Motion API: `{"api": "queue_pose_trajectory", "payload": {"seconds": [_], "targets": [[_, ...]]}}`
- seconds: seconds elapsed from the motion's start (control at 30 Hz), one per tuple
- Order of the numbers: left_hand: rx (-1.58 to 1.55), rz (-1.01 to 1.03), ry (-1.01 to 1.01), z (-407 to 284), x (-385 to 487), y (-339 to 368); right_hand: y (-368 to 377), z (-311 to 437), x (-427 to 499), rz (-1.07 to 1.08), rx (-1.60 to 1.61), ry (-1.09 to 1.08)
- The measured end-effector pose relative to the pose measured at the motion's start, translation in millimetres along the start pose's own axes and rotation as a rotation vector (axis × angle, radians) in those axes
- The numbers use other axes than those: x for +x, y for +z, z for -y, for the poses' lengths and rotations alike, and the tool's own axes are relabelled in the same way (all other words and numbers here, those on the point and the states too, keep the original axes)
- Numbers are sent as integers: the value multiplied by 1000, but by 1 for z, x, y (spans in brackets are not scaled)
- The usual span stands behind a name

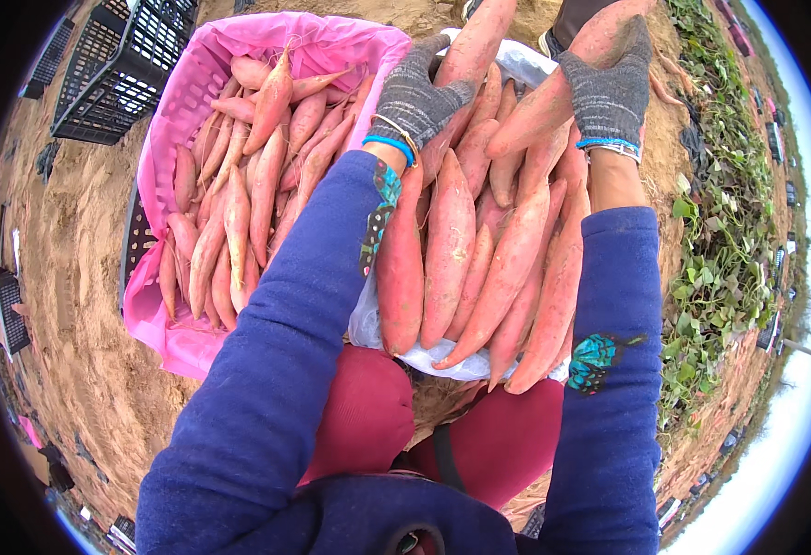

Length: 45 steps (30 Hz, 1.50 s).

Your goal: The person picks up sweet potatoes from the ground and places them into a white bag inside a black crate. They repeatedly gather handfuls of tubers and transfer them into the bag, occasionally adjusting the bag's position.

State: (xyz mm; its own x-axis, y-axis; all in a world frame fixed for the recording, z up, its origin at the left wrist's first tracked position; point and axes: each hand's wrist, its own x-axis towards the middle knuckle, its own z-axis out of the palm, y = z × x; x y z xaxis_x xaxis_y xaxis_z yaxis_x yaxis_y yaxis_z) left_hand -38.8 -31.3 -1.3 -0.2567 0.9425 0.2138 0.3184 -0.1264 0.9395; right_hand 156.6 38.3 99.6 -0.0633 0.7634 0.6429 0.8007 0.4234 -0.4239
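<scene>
Both my hands wear grey knit gloves. My left hand (419, 97) is closed round a large sweet potato (476, 43) at the far side of a container with a white plastic liner (377, 340). In my right hand (606, 90) is another long sweet potato (530, 118), tilted above the heap's far right part. Large sweet potatoes (450, 250) fill the white-lined container below my hands. To its left, a crate with a pink plastic liner (152, 163) holds many smaller sweet potatoes (266, 166).
Black plastic crates (124, 69) stand on the sandy soil (65, 229) at the upper left. Green leafy vines (717, 277) run along the right. At the top, beyond the white-lined container, a person's dark-clothed leg and shoe (551, 43) show. More crates lie scattered far left.
</scene>
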Motion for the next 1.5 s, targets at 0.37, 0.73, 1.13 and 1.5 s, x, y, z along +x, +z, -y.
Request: {"api": "queue_pose_trajectory", "payload": {"seconds": [0.37,0.73,1.13,1.5], "targets": [[-453,-329,-43,0,20,-27,56,35,-10,871,-174,143],[-869,-44,-26,37,13,-44,-99,-18,-62,368,276,340],[-1266,573,-213,-16,-70,-67,-194,-55,-246,509,98,671],[-1093,345,-362,-21,-80,-58,-192,-66,-227,141,251,774]]}}
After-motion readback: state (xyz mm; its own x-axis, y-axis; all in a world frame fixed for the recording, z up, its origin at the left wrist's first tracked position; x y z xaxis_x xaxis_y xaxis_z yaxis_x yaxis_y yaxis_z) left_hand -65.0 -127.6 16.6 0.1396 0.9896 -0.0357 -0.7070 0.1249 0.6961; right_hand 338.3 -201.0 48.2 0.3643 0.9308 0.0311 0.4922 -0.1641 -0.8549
